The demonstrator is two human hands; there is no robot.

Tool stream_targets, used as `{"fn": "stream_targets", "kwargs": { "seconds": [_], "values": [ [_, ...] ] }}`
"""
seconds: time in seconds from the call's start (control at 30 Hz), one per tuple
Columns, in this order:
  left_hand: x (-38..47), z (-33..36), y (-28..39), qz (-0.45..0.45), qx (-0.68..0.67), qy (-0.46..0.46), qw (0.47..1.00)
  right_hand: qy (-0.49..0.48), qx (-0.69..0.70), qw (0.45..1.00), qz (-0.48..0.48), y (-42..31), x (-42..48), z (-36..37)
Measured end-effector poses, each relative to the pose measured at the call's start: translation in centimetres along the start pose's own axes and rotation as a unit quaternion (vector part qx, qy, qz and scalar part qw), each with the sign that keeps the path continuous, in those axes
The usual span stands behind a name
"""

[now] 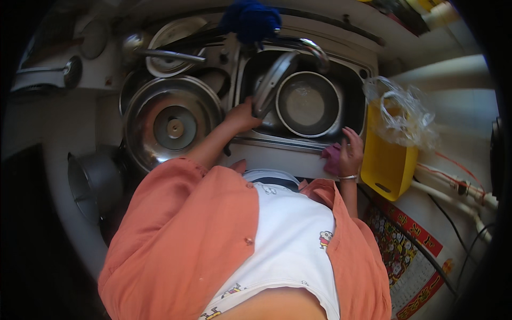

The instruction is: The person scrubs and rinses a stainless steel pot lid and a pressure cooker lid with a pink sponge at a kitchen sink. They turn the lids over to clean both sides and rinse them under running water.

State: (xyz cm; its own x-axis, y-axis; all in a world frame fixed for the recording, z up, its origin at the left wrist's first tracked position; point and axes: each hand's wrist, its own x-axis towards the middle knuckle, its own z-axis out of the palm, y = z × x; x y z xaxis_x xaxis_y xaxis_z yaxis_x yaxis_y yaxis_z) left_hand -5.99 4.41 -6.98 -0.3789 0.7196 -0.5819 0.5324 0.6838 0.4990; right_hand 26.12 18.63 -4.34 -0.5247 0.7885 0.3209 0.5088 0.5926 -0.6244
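Note:
A metal sink (248, 76) lies before me. In it rests a round pot (308, 105) with a pale inner bottom. My left hand (244, 115) grips the lower edge of a round metal lid or shallow pan (275, 82), tilted on edge beside the pot. At the sink's front right, my right hand (351, 152) is raised with its fingers apart, next to a pink cloth (331, 158); whether it touches the cloth is hard to tell. The curved faucet (318, 52) reaches over the back of the sink.
A large steel basin (138, 116) stands left of the sink, with a plate-like lid (154, 44) behind it. A blue cloth (251, 20) hangs at the back. On the right are a yellow container (388, 168) and a clear plastic bag (408, 116). A grey pot (98, 184) is at lower left.

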Motion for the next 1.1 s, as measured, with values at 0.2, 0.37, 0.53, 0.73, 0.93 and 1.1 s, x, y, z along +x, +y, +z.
{"fn": "stream_targets", "kwargs": {
  "seconds": [0.2, 0.37, 0.53, 0.73, 0.93, 1.1],
  "values": [
    [0.2, 0.5, -0.5, 0.018, -0.027, 0.027, 0.999, -0.007, 0.082, 0.997, 0.007, -1.7, 1.2, 0.9],
    [-1.1, 0.4, -0.4, 0.037, -0.018, 0.07, 0.997, -0.001, 0.099, 0.994, -0.042, -1.9, 2.5, 1.3],
    [-3.5, -1.5, 0.6, 0.032, -0.031, 0.099, 0.994, -0.013, 0.112, 0.993, -0.039, -1.7, 2.9, 1.4],
    [-4.8, -3.8, 0.2, 0.056, -0.101, 0.066, 0.991, -0.04, 0.143, 0.989, 0.023, 0.4, 2.5, 3.0],
    [-5.0, -4.2, 0.2, 0.072, -0.078, 0.075, 0.992, -0.111, 0.238, 0.952, 0.158, 4.5, 1.8, 8.0],
    [-7.5, -4.8, 2.3, 0.064, -0.018, 0.075, 0.995, -0.193, 0.248, 0.93, 0.191, 5.9, 1.5, 13.0]
  ]
}}
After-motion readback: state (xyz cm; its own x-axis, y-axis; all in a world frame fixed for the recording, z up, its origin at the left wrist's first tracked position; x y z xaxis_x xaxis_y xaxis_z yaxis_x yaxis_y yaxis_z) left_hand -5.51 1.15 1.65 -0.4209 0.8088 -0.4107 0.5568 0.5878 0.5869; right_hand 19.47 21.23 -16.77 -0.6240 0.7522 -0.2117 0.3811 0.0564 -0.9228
